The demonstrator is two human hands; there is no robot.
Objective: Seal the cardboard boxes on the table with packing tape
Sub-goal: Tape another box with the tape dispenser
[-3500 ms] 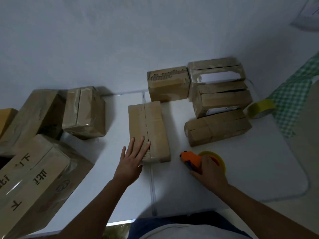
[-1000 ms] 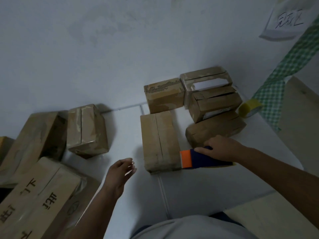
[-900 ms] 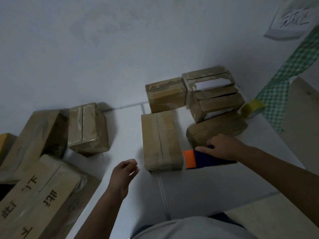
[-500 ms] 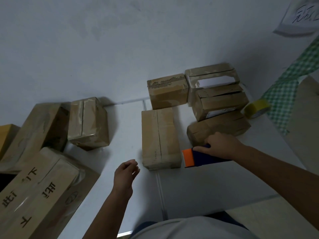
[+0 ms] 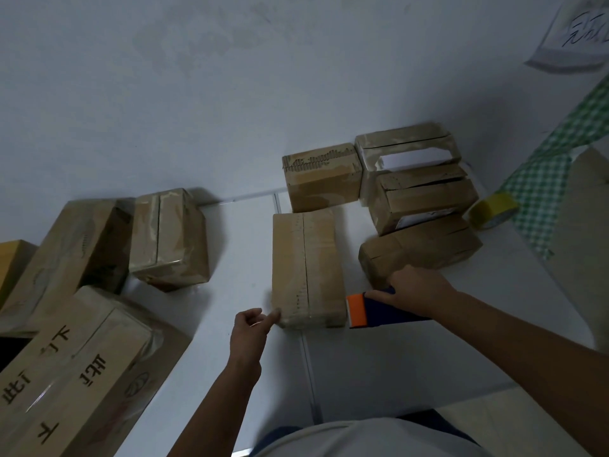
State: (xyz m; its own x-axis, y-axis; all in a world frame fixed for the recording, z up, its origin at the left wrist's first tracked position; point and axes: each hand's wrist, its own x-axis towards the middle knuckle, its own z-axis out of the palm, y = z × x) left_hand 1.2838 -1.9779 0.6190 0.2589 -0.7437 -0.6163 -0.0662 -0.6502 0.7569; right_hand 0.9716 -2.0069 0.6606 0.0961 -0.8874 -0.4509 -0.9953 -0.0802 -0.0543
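Centrally on the white surface (image 5: 379, 364) lay one cardboard box (image 5: 306, 268), long side running away from the person, its top seam still an open dark line with no fresh tape across it. Left hand (image 5: 250, 331): half a second before, it hung curled just short of the box; at this moment its forefinger and thumb reached out to touch the near left corner, nothing held. Right hand (image 5: 417, 288): wrapped round the tape dispenser (image 5: 379, 311), orange end pointing at the box's near right corner, position little altered over the last second. Reading: the left hand had come in to steady the box, so taping of this seam appeared about to start. Also recorded: a cluster of boxes (image 5: 418, 199) at the back right, some with gaping flaps; a yellow tape roll (image 5: 491, 209) beside them; taped boxes (image 5: 168, 235) at the left.
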